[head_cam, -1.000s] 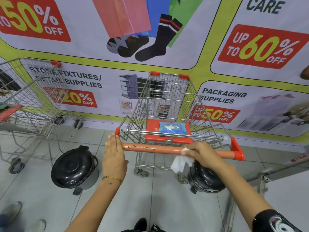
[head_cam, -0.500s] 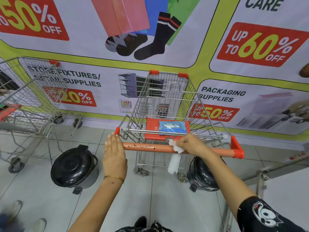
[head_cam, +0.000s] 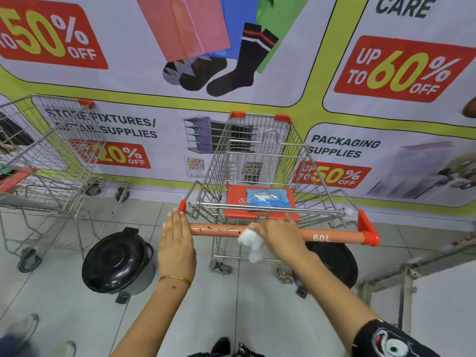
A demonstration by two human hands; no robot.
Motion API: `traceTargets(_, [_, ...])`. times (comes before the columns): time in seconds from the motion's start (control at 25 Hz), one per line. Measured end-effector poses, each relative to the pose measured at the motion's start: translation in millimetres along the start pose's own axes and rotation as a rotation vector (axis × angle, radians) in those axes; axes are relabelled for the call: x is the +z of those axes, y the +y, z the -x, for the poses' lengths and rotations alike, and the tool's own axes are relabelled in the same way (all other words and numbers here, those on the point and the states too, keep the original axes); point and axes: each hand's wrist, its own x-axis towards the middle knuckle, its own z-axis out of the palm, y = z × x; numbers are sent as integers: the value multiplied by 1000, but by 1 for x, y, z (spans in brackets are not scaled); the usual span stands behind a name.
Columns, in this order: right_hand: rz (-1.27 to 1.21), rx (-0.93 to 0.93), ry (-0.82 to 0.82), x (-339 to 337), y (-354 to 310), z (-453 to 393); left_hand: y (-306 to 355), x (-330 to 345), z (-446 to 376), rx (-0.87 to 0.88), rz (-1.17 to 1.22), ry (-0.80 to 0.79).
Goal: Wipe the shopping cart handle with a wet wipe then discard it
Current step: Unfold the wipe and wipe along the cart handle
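The shopping cart (head_cam: 257, 161) is positioned at centre, its far end towards the printed wall banner (head_cam: 283, 104). The orange handle (head_cam: 334, 235) runs left to right across the near end of the cart.

The left hand (head_cam: 176, 243) is laid flat and open over the left end of the handle, fingers extended and together; nothing is gripped in it. The right hand (head_cam: 279, 234) is closed over the middle of the handle, and a crumpled white wet wipe (head_cam: 251, 240) is pressed against the bar beneath it. Part of the wipe hangs below the bar at the left side of the hand.

A blue wipes packet (head_cam: 268, 198) lies on the red child-seat flap (head_cam: 233, 199) just beyond the handle. One black pedal bin (head_cam: 116, 261) stands on the floor near left; a second bin (head_cam: 334, 261) is partly hidden behind the right forearm. A second cart (head_cam: 46, 155) is parked at far left.
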Motion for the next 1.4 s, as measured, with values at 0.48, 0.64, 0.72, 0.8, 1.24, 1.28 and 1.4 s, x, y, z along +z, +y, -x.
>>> traceTargets(0.48, [71, 160, 465, 56, -49, 8, 0, 5, -1, 11, 75, 5])
traceTargets(0.64, [226, 11, 488, 67, -25, 9, -8, 4, 0, 31, 86, 25])
traceTargets(0.72, [274, 103, 501, 74, 14, 23, -8, 5, 1, 36, 104, 31])
traceTargets(0.8, [265, 238, 484, 75, 29, 31, -2, 5, 2, 35, 124, 25])
traceTargets(1.24, [442, 93, 412, 85, -32, 26, -6, 8, 2, 41, 133, 70])
traceTargets(1.28, [419, 131, 425, 87, -14, 33, -6, 8, 1, 44, 127, 79])
traceTargets(1.4, [323, 248, 405, 87, -11, 36, -3, 5, 3, 48, 99, 51])
